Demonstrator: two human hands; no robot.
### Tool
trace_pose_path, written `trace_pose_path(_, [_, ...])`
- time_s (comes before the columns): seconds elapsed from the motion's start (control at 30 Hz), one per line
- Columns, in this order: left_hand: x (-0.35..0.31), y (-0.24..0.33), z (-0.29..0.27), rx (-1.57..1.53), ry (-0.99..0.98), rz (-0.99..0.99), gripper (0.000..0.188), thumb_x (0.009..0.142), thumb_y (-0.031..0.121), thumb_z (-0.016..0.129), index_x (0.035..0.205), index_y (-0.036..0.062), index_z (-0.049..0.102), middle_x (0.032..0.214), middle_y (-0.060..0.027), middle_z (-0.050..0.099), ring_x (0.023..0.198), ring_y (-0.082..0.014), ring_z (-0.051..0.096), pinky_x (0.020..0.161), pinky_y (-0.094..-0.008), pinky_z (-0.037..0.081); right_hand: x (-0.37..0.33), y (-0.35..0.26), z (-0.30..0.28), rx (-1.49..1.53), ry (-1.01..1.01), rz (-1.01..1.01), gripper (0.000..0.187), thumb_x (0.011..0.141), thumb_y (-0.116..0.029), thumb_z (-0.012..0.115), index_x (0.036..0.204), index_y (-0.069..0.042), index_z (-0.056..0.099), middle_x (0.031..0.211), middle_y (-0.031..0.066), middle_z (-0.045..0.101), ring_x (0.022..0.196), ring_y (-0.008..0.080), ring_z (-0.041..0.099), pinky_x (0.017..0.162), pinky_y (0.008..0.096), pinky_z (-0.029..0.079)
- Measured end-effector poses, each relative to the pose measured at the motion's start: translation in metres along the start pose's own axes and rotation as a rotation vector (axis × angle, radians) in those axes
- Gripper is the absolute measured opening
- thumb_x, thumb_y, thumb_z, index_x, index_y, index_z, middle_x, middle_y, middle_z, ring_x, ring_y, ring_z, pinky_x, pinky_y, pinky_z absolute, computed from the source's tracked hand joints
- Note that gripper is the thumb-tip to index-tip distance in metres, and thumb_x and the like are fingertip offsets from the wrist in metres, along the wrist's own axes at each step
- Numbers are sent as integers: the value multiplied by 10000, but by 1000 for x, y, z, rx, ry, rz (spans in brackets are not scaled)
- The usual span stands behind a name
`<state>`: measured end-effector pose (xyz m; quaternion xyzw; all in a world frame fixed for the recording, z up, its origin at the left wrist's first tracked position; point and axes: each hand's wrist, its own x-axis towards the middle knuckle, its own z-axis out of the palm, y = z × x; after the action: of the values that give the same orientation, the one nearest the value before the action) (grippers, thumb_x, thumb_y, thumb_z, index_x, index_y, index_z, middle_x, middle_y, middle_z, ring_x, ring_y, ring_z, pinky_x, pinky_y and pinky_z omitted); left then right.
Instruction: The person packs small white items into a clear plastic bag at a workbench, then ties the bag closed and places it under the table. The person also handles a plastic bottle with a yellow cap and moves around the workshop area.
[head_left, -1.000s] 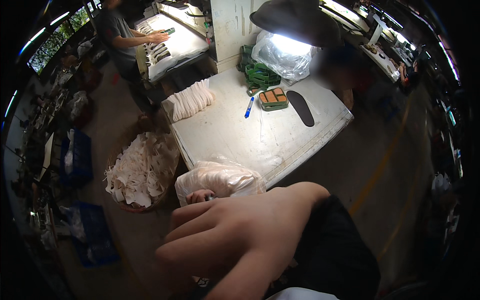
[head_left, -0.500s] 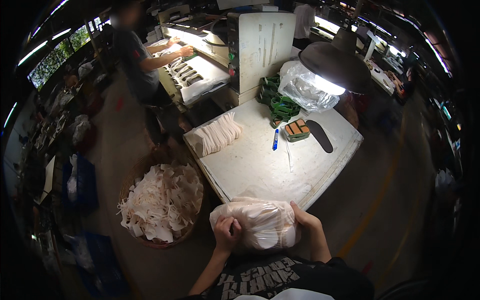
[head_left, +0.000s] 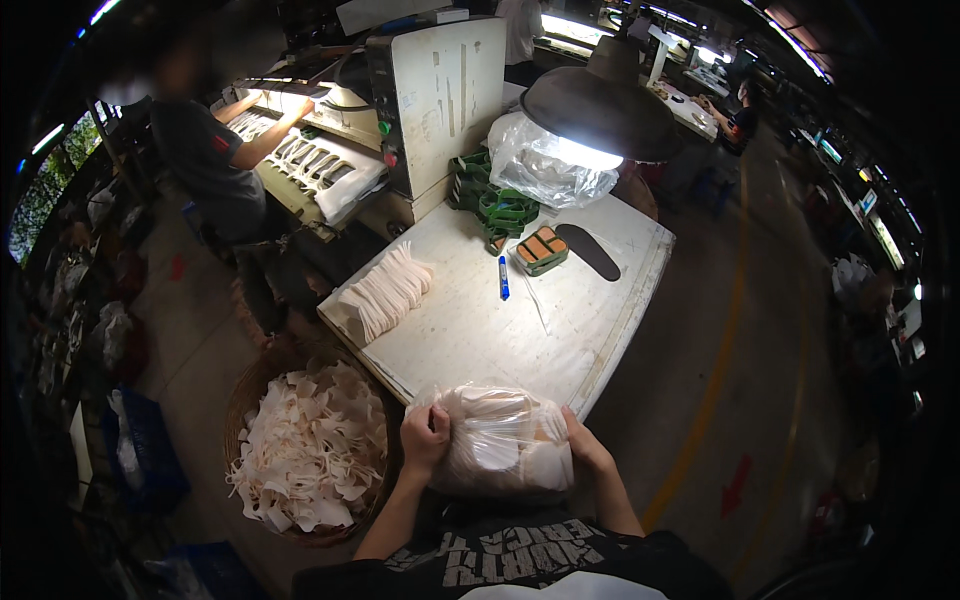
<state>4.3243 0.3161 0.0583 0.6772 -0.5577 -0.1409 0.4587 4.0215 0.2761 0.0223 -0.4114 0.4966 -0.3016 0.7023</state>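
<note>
A clear plastic bag (head_left: 505, 450) packed with pale cream cut pieces is held at the near edge of the white table. My left hand (head_left: 425, 436) is closed in a fist on the bag's left upper corner, gathering the film. Against the bag's right side presses my right hand (head_left: 586, 440), its thumb on top and its other fingers largely hidden behind the bag. On the table's left part lies a row of stacked cream cut pieces (head_left: 385, 292). A blue marker (head_left: 503, 279) rests farther back, beside a green-edged block with tan pads (head_left: 541, 251).
A wicker basket (head_left: 237, 405) full of cream scraps stands left of the table (head_left: 470, 340). At the back are a dark insole shape (head_left: 590, 252), green strips (head_left: 508, 212), crumpled plastic (head_left: 550, 165) and a low lamp (head_left: 600, 115). A co-worker (head_left: 205, 150) works at a machine (head_left: 445, 100).
My view has turned right, so the table and basket appear farther left. My left hand has shifted from the bag's front to its left upper corner. The right hand stays on the bag's side.
</note>
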Motion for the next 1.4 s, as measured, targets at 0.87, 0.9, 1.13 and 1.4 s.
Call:
trace_pose_path(0.87, [151, -169, 85, -410, -395, -700, 548, 1017, 410, 536, 789, -78, 640, 686, -60, 605, 657, -162, 537, 642, -367, 462, -78, 254, 7, -44, 153, 771, 404, 858, -178, 726, 1166, 83, 709, 1135, 182, 747, 993, 218, 722, 765, 385, 551])
trace_pose_path(0.9, [157, -183, 88, -441, -409, -761, 546, 1015, 405, 534, 791, -80, 648, 685, -57, 608, 654, -160, 540, 635, -371, 463, -85, 237, 20, 32, 113, 765, 403, 858, -179, 727, 1163, 83, 710, 1127, 180, 749, 987, 217, 723, 763, 384, 552])
trace_pose_path(1.13, [191, -288, 137, -284, -426, -611, 657, 1057, 478, 493, 889, -120, 707, 869, -273, 723, 781, -379, 695, 760, -454, 517, -115, 184, 74, -160, 79, 743, 393, 858, -189, 735, 1143, 81, 719, 1071, 168, 757, 944, 212, 730, 753, 373, 560])
trace_pose_path(1.4, [188, -253, 119, -234, -470, -178, 551, 1027, 398, 483, 939, -106, 690, 825, -237, 707, 786, -365, 697, 753, -438, 517, -82, 150, 89, -501, 153, 755, 383, 858, -200, 745, 1120, 79, 729, 1007, 154, 767, 896, 206, 737, 742, 360, 568])
